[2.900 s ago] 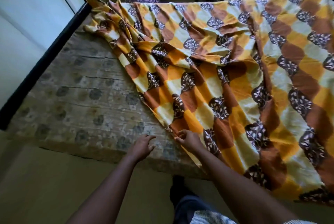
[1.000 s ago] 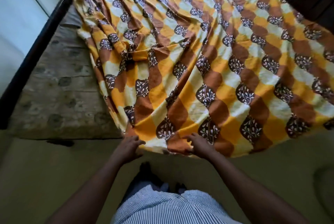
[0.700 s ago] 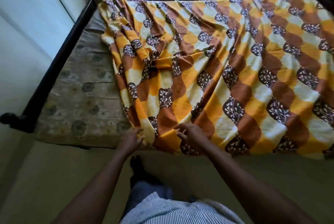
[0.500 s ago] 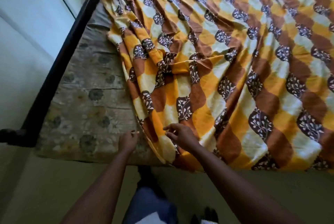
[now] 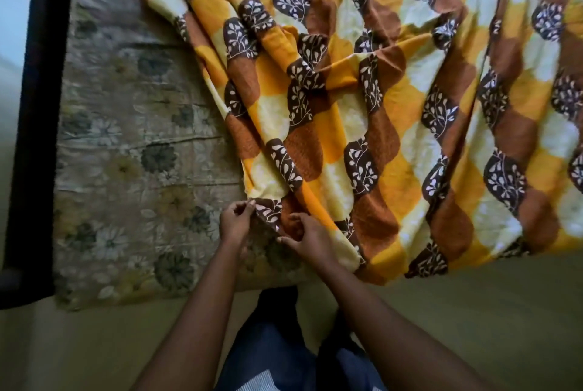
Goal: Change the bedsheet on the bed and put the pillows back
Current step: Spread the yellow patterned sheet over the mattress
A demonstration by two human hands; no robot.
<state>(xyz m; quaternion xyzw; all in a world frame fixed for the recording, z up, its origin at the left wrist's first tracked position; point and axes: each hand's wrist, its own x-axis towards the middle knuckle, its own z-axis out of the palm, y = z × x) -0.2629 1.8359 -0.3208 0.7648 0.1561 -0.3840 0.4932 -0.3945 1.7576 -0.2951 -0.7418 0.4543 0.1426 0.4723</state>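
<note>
Both hands, left [image 5: 235, 221] and right [image 5: 310, 237], pinched the sheet [image 5: 378, 125] edge; part of the mattress [image 5: 126, 138] lay uncovered, no pillows visible.

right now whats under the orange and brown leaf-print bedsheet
The faded floral mattress shows bare at the left and runs under the orange leaf-print bedsheet, whose edge the left hand and right hand pinch. The rest is hidden.
</note>
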